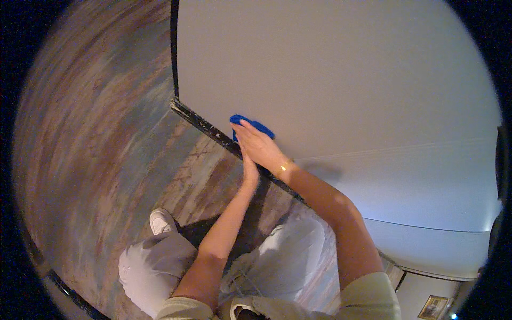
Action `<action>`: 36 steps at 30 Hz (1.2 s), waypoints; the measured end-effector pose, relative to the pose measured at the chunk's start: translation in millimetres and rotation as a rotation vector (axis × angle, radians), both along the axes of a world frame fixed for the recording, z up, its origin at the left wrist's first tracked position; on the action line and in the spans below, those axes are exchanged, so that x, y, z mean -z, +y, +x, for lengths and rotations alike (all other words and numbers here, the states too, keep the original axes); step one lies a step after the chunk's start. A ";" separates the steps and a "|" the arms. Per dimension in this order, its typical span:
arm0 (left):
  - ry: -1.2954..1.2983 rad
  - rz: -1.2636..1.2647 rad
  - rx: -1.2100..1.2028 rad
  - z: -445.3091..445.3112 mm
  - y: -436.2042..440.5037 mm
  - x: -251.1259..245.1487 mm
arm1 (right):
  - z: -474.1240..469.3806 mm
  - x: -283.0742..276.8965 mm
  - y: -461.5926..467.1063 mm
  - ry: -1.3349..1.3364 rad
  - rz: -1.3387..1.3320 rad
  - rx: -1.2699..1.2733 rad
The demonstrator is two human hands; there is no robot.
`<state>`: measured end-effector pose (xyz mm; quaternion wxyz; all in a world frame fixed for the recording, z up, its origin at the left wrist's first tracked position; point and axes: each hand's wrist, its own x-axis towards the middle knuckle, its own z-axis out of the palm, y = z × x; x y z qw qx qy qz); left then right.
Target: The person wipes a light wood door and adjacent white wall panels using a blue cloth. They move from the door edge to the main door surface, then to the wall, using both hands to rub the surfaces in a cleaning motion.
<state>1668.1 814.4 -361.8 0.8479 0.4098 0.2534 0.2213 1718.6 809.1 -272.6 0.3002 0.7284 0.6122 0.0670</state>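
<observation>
A blue cloth (262, 129) lies bunched against the pale wall (320, 80), low down near the dark baseboard (212, 131). My right hand (258, 144), with a gold-coloured bracelet at its wrist, presses on the cloth with its fingers stretched out. Just beside and partly under it is my left hand (249, 162), its fingers pointing up along the cloth's near edge. My right hand partly hides both the cloth and the left fingers. A shadow falls on the wall beside my right forearm.
The streaked, multicoloured floor (100, 140) runs along the baseboard, which has scuffed pale marks. A white shoe (162, 221) and my bent legs are below my arms. Another dark baseboard (76, 296) is at the lower left. A framed picture (435, 307) hangs at the far lower right.
</observation>
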 end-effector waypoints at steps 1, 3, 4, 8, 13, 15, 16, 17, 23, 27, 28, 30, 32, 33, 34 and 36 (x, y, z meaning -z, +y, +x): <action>-0.037 0.105 0.034 -9.3 -6.5 -18.8 | -11.6 -21.6 -13.8 -0.015 0.196 0.006; -0.162 0.277 0.098 -16.1 -27.9 -67.3 | -25.5 -76.3 -49.1 0.009 0.404 0.074; -0.218 0.378 0.062 -17.8 -31.0 -91.5 | -32.4 -101.7 -60.1 -0.105 0.429 0.094; -0.412 0.903 0.024 -27.6 -37.9 -173.1 | -61.0 -186.3 -99.8 -0.401 0.614 0.221; -0.530 1.008 0.047 -65.9 -66.2 -192.1 | -117.5 -191.5 -139.2 -0.594 0.593 0.264; -0.456 1.066 0.180 -85.6 -85.6 -188.1 | -132.9 -183.2 -166.3 -0.603 0.592 0.276; -0.461 1.128 0.238 -96.2 -93.1 -174.9 | -143.7 -165.5 -182.5 -0.617 0.567 0.326; -0.443 1.183 0.301 -102.8 -98.3 -172.6 | -149.8 -157.4 -193.3 -0.624 0.553 0.367; -0.718 1.490 0.111 -61.6 -131.8 -226.1 | -122.4 -197.2 -245.4 -0.888 0.765 0.416; -0.842 1.655 -0.067 -27.1 -129.8 -257.2 | -98.3 -224.3 -241.5 -0.976 1.015 0.400; -0.835 1.702 -0.087 -22.3 -127.3 -253.7 | -97.4 -220.5 -239.1 -0.931 1.031 0.459; -0.824 1.728 -0.039 -19.9 -123.3 -236.1 | -102.5 -202.9 -234.7 -0.942 1.049 0.404; -0.842 1.810 -0.062 -28.4 -122.2 -211.9 | -110.8 -181.5 -233.5 -0.916 1.041 0.409; -0.865 1.829 -0.036 -33.0 -124.7 -202.1 | -116.3 -173.1 -236.9 -0.894 1.042 0.402; -0.919 1.866 -0.064 -36.2 -126.6 -196.8 | -123.3 -167.3 -239.2 -0.877 1.052 0.408; -0.854 1.881 0.023 -40.8 -135.3 -200.1 | -129.9 -168.9 -248.0 -0.886 1.074 0.385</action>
